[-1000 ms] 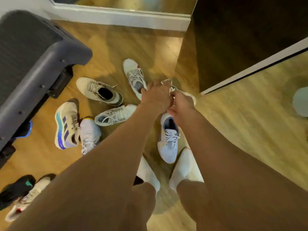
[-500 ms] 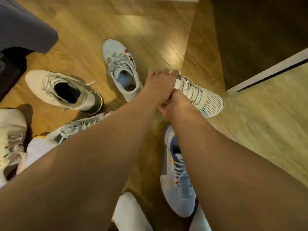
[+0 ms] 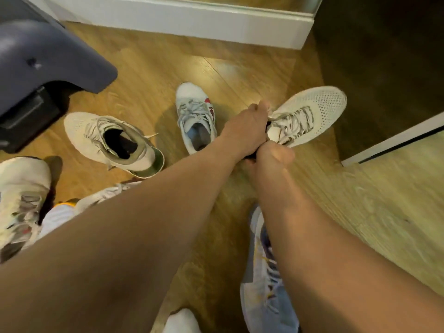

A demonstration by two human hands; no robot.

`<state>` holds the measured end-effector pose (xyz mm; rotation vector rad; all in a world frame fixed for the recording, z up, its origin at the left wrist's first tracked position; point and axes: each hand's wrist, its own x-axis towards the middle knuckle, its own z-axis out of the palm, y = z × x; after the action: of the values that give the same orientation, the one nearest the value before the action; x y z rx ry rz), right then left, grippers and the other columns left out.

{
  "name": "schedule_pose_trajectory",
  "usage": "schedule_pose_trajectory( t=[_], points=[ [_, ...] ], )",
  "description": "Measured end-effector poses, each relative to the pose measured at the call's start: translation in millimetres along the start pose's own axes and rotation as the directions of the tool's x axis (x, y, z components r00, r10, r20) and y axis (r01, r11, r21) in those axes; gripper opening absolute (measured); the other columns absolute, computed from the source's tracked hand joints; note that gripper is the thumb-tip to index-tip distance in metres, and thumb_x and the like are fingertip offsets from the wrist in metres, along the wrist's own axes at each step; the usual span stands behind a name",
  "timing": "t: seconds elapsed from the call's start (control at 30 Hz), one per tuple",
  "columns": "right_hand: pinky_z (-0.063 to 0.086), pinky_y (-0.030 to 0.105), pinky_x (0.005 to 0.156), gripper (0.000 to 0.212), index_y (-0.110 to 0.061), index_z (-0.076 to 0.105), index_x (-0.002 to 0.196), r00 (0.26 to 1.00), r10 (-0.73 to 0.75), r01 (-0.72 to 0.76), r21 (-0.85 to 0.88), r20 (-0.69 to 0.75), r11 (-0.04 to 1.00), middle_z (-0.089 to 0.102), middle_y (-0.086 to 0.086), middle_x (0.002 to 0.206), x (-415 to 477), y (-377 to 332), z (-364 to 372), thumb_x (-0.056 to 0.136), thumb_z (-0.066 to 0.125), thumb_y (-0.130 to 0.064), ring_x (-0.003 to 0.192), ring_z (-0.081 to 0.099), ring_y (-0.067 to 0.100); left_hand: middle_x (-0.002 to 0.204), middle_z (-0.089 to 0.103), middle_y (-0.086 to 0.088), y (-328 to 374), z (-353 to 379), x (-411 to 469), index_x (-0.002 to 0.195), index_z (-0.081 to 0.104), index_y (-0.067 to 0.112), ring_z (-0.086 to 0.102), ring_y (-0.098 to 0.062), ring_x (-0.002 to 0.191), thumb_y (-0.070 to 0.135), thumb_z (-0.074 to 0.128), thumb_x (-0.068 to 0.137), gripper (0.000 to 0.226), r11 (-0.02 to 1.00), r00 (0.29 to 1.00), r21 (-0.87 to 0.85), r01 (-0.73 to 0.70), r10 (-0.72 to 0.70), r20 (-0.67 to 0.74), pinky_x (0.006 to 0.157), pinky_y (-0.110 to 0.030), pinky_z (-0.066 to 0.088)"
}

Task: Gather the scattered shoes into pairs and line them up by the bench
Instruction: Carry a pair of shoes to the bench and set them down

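Observation:
Both hands hold one cream knit sneaker [image 3: 312, 111] at its heel end, toe pointing up and right. My left hand [image 3: 245, 131] grips its collar from the left; my right hand [image 3: 271, 157] grips it from below. Its matching cream sneaker [image 3: 96, 133] lies on the wood floor to the left. A white sneaker with red marks [image 3: 194, 109] lies between them. A light blue sneaker [image 3: 264, 284] lies under my right forearm. The dark grey bench [image 3: 48, 58] stands at the upper left.
Further pale sneakers [image 3: 21, 200] lie at the left edge, one [image 3: 105, 195] partly hidden by my left arm. A white skirting board [image 3: 192, 22] runs along the back. A dark wall panel [image 3: 384, 56] stands on the right. My white sock [image 3: 180, 320] shows at the bottom.
The cream sneaker in my hands has swung so its toe points up and right and sits higher in view. The camera has shifted, bringing the skirting board and bench back into view.

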<state>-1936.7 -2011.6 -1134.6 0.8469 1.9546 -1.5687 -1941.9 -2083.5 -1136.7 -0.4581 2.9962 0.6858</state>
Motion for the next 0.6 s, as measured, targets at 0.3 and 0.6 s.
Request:
schedule_pose_trajectory(
  t=[0.3, 0.6],
  points=[
    [0.039, 0.029, 0.070, 0.021, -0.020, 0.058, 0.107, 0.791, -0.588, 0.609, -0.299, 0.169, 0.734, 0.061, 0.002, 0.107, -55.3, -53.0, 64.2, 0.089, 0.048, -0.021, 0.096, 0.057, 0.026, 0.071, 0.051, -0.001, -69.4, -85.6, -62.0, 0.122, 0.056, 0.007, 0.045, -0.023, 0.066, 0.023, 0.030, 0.086, 0.047, 0.969, 0.849, -0.219, 0.111, -0.207, -0.485, 0.061, -0.030, 0.026],
    [0.037, 0.033, 0.071, 0.025, -0.012, 0.056, 0.118, 0.633, -0.512, 0.772, -0.527, 0.581, 0.356, 0.061, 0.011, 0.119, -111.5, -6.5, 140.1, 0.096, 0.047, -0.020, 0.106, 0.058, 0.032, 0.076, 0.061, -0.003, -157.3, -103.9, -150.5, 0.087, 0.058, 0.017, 0.055, -0.024, 0.070, 0.030, 0.037, 0.090, 0.025, 0.878, 0.679, -0.246, 0.410, -0.474, -0.560, 0.059, -0.037, 0.042]
  ],
)
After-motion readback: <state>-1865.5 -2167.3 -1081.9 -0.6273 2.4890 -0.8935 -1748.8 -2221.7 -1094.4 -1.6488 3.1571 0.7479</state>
